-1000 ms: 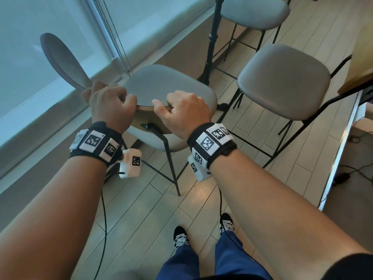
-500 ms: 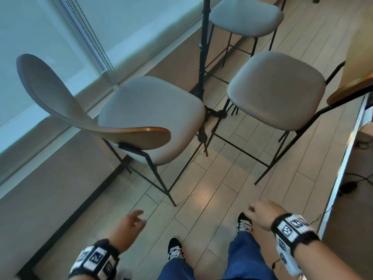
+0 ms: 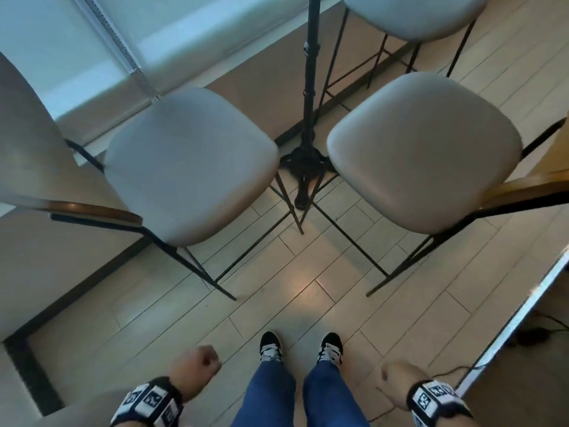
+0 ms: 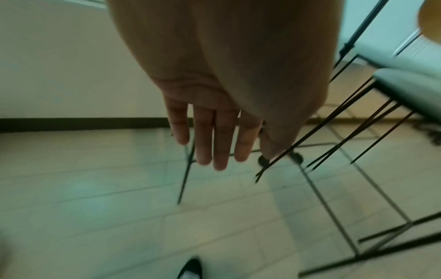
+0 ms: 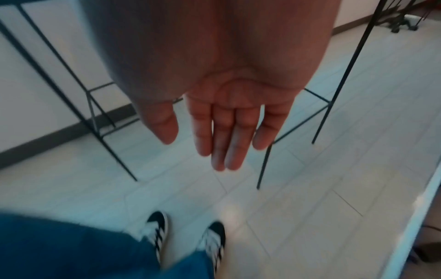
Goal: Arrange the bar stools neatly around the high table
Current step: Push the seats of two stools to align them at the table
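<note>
The fingers of the left hand hung straight and loosely together, pointing at the floor, and held nothing. The fingers of the right hand hung the same way, relaxed and slightly apart from the thumb, with nothing in them. Both hands were low at the person's sides, well apart from every stool, each wrist wrapped in a black band with printed square markers.

Between the hands stood the person's two black-and-white shoes and blue trouser legs, on pale floor planks. Ahead, the left bar stool stood by the window wall, its grey seat on thin black legs and its curved wooden backrest toward the person's left. The right bar stool stood beside it, seat at about the same height, its wooden backrest at the right edge of the head view. A black tripod stand rose from the floor between the two seats. A third stool stood farther off, beyond the right one. No tabletop could be made out with certainty.
</note>
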### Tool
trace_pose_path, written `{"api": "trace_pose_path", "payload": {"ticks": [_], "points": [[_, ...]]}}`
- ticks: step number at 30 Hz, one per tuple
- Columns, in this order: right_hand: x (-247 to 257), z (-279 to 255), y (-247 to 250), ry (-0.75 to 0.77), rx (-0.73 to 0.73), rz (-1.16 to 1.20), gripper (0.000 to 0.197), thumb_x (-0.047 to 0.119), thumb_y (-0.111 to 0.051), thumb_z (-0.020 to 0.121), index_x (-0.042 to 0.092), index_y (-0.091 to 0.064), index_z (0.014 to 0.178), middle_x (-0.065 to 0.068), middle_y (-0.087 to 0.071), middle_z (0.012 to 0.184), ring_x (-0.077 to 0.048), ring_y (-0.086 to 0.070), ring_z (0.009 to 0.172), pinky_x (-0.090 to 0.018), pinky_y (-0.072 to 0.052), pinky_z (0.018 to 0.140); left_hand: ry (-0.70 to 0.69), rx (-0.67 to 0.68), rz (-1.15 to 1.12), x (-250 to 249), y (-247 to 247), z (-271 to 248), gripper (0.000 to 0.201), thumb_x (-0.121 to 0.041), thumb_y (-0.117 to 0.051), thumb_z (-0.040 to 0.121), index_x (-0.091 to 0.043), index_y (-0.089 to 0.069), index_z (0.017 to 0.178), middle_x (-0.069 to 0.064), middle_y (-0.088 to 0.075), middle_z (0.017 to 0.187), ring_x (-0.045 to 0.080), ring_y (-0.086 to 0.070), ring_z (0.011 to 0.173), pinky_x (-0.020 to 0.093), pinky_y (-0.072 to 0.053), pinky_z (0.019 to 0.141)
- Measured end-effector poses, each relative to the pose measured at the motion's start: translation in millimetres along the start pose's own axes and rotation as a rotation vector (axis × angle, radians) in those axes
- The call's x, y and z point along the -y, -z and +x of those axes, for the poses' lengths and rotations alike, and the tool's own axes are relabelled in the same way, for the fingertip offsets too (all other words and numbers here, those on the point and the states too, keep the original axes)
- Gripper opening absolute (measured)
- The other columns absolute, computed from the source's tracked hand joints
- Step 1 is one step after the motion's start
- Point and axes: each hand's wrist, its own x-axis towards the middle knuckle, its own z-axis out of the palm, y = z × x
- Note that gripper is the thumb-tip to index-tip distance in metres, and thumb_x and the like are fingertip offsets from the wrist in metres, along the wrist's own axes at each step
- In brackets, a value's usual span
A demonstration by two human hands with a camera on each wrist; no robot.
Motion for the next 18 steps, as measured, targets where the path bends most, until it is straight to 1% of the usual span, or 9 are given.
{"api": "trace_pose_path", "payload": {"ticks": [2, 3, 4, 6, 8, 10, 12, 15, 18], "points": [[16, 12, 43, 0.051, -0.184, 0.002, 0.025, 0.039, -0.041, 0.094, 0.024, -0.062, 0.091, -0.005, -0.067, 0.111, -0.025, -0.063, 0.1, -0.03, -0.047, 0.08, -0.065, -0.218, -0.091, -39, 30, 21, 0.004, -0.036, -0.057, 0.097, -0.036, -0.061, 0.095, -0.01, -0.068, 0.102, 0.006, -0.061, 0.089, 0.023, -0.05, 0.078], [25, 20, 66, 0.077, -0.312, 0.017, 0.024, 0.038, -0.042, 0.094, 0.023, -0.06, 0.088, -0.005, -0.067, 0.103, -0.025, -0.062, 0.093, -0.031, -0.048, 0.077, -0.087, -0.332, -0.127, -59, 51, 34, 0.013, -0.035, -0.057, 0.097, -0.031, -0.063, 0.108, -0.008, -0.066, 0.108, 0.008, -0.06, 0.092, 0.025, -0.049, 0.08], [35, 28, 90, 0.106, -0.447, 0.041, 0.025, 0.037, -0.043, 0.094, 0.02, -0.06, 0.09, -0.004, -0.066, 0.098, -0.024, -0.062, 0.088, -0.033, -0.048, 0.076, -0.111, -0.448, -0.161, -75, 71, 47, 0.021, -0.033, -0.058, 0.097, -0.025, -0.064, 0.116, -0.005, -0.065, 0.111, 0.012, -0.059, 0.097, 0.028, -0.049, 0.084], [55, 44, 140, 0.204, -0.731, 0.111, 0.028, 0.036, -0.047, 0.093, 0.014, -0.063, 0.093, -0.005, -0.066, 0.092, -0.026, -0.062, 0.083, -0.033, -0.044, 0.072, -0.197, -0.697, -0.194, -103, 111, 70, 0.028, -0.029, -0.06, 0.096, -0.015, -0.065, 0.119, 0.004, -0.066, 0.116, 0.021, -0.06, 0.106, 0.038, -0.05, 0.092], [74, 55, 191, 0.294, -0.968, 0.179, 0.029, 0.033, -0.053, 0.093, 0.01, -0.066, 0.103, -0.008, -0.068, 0.102, -0.028, -0.063, 0.093, -0.033, -0.042, 0.078, -0.287, -0.871, -0.198, -129, 146, 89, 0.03, -0.028, -0.06, 0.095, -0.012, -0.065, 0.12, 0.009, -0.066, 0.118, 0.027, -0.059, 0.109, 0.043, -0.047, 0.095], [86, 67, 233, 0.33, -1.082, 0.202, 0.035, 0.032, -0.057, 0.093, 0.008, -0.064, 0.118, -0.01, -0.062, 0.128, -0.028, -0.056, 0.117, -0.041, -0.041, 0.097, -0.319, -0.912, -0.177, -151, 170, 108, 0.038, -0.033, -0.059, 0.096, -0.013, -0.062, 0.128, 0.012, -0.059, 0.132, 0.03, -0.053, 0.119, 0.045, -0.042, 0.102], [95, 79, 267, 0.329, -1.131, 0.167, 0.043, 0.035, -0.054, 0.093, 0.01, -0.058, 0.127, -0.011, -0.05, 0.144, -0.028, -0.044, 0.133, -0.048, -0.035, 0.108, -0.328, -0.902, -0.102, -168, 185, 125, 0.048, -0.04, -0.055, 0.097, -0.018, -0.052, 0.14, 0.011, -0.046, 0.149, 0.031, -0.042, 0.134, 0.048, -0.034, 0.112], [99, 97, 301, 0.295, -1.169, 0.072, 0.054, 0.041, -0.052, 0.092, 0.013, -0.047, 0.138, -0.013, -0.032, 0.156, -0.03, -0.028, 0.144, -0.052, -0.026, 0.115, -0.317, -0.905, 0.019, -181, 198, 151, 0.06, -0.049, -0.05, 0.097, -0.025, -0.037, 0.15, 0.01, -0.027, 0.161, 0.031, -0.024, 0.147, 0.05, -0.019, 0.12], [95, 116, 320, 0.212, -1.137, 0.023, 0.067, 0.05, -0.048, 0.092, 0.016, -0.033, 0.148, -0.012, -0.015, 0.163, -0.031, -0.014, 0.15, -0.053, -0.015, 0.12, -0.202, -0.886, 0.069, -185, 207, 179, 0.071, -0.061, -0.041, 0.095, -0.031, -0.02, 0.156, 0.009, -0.011, 0.166, 0.032, -0.011, 0.152, 0.052, -0.007, 0.123]]}}
